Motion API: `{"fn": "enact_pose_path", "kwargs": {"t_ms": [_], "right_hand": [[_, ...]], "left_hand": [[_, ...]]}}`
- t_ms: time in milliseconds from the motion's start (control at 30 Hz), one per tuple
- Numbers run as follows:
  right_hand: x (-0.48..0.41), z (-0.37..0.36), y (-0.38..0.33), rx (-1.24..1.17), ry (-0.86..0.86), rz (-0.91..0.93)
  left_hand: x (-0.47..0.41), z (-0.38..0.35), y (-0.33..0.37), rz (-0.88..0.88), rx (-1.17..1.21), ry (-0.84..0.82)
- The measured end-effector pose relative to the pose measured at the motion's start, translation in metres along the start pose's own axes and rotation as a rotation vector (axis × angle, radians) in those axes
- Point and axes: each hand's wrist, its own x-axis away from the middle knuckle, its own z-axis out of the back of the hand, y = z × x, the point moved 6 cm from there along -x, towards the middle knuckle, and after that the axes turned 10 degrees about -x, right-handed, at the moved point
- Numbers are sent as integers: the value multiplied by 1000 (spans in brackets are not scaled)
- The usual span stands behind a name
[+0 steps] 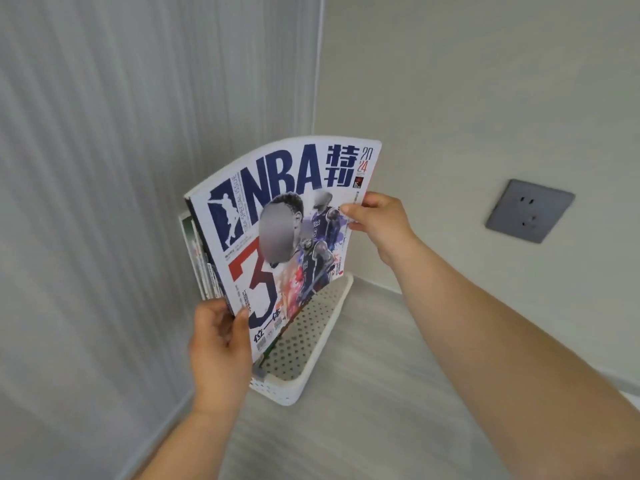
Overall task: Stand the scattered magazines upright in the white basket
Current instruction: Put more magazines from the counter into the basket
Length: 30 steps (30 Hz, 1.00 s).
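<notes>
Left hand (218,341), right hand (377,220) pinch bowed NBA magazine (287,237) edges at white basket (304,379) (limp pages): may buckle, slump aslant.

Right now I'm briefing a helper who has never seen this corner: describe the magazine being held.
Find the corner where the pale curtain meets the wall; a white basket sits on the floor there. The magazine stands in it, gripped by the left hand and right hand. Unlike the magazines behind it, only edges showing, its cover has blue NBA lettering and a red 3.
</notes>
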Motion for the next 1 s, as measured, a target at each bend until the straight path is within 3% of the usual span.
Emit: {"fn": "enact_pose_path", "kwargs": {"t_ms": [333, 733, 900, 1000], "right_hand": [[-15, -24, 79, -130, 1, -257], [-4, -54, 121, -1, 5, -326], [5, -96, 129, -74, -179, -393], [6, -99, 129, -74, -195, -392]], "left_hand": [[1, 1, -46, 119, -250, -78], [-8, 5, -61, 157, -290, 17], [-8, 2, -63, 163, -261, 4], [-8, 4, -58, 124, -304, 13]]}}
